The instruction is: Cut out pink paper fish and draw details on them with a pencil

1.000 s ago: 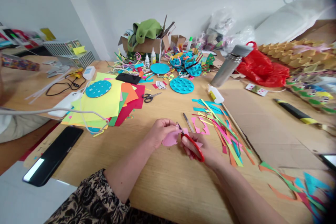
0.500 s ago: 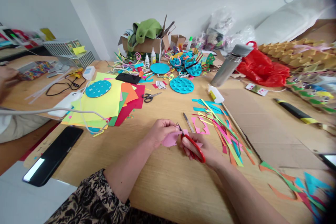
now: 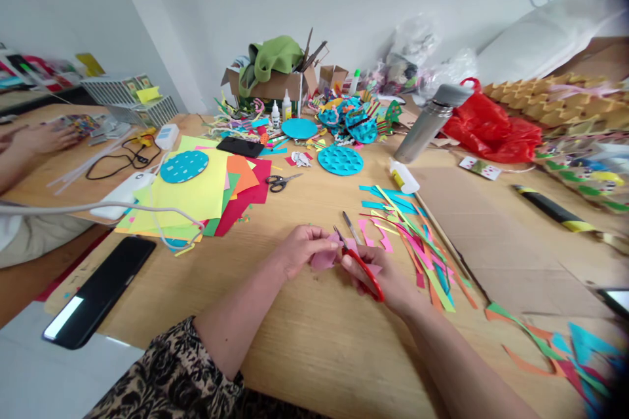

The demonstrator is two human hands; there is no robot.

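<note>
Pink paper (image 3: 324,259) is pinched between the thumb and fingers of the left hand (image 3: 308,250) above a wooden table (image 3: 295,347), while red-handled scissors (image 3: 366,273) are gripped in the right hand (image 3: 376,272), its fingers curled around the handles and partly hidden. The blades are held at the paper's edge, between the two hands; how far they are parted cannot be told. A pen (image 3: 351,228) is seen just beyond the scissors, near cut pink scraps (image 3: 384,236) and a spread of colored strips (image 3: 426,249). Black-handled scissors (image 3: 282,182) are laid near stacked colored sheets (image 3: 196,193), topped by a blue spotted disc (image 3: 184,166). At far left, a patterned object (image 3: 81,124) is touched by another person's hand (image 3: 46,137).
</note>
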